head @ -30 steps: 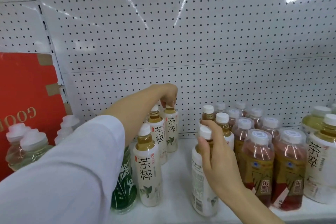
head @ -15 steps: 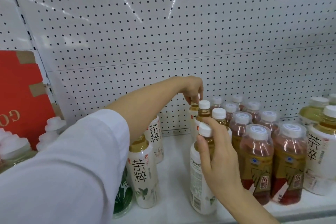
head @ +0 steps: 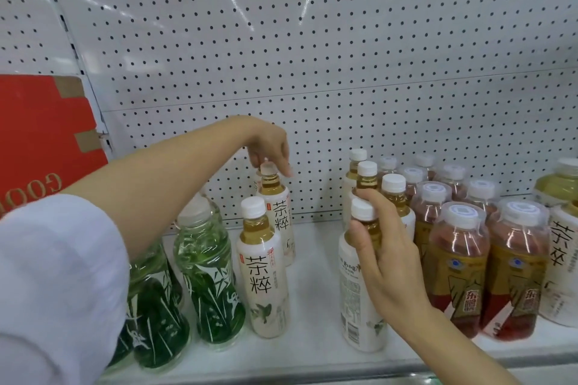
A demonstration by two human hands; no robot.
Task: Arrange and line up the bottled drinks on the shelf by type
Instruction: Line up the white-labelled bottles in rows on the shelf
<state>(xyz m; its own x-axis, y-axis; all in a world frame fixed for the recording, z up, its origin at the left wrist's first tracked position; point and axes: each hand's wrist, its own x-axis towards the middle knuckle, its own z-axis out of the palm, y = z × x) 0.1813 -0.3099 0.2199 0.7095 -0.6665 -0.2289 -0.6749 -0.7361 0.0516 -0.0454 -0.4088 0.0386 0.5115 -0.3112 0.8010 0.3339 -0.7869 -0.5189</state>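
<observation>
- My left hand [head: 270, 147] has come back from the tea row beside my right hand, where it reached half a second ago, and now pinches the cap of the rear tea bottle [head: 276, 206] from above.
- That bottle stands directly behind the front tea bottle [head: 262, 269], below and nearer me than the left hand. I judge one bottle has been delivered and this is the next pickup.
- My right hand [head: 384, 256] keeps its fingers curled round the neck of the steadied tea bottle [head: 359, 284], as in both earlier frames.
- Beyond the right hand's fingertips the tea row [head: 367, 175] runs back to the pegboard [head: 312, 56]; to that hand's right stand the red bottles [head: 458, 262].
- Below my left forearm stand the green bottles [head: 208, 275].
- Hidden: my left fingertips cover part of the cap, which is blurred; my right palm masks its bottle's label.
- Cut off: more tea bottles [head: 563, 247] at the frame edge, far right of the right hand; their count is unclear.
</observation>
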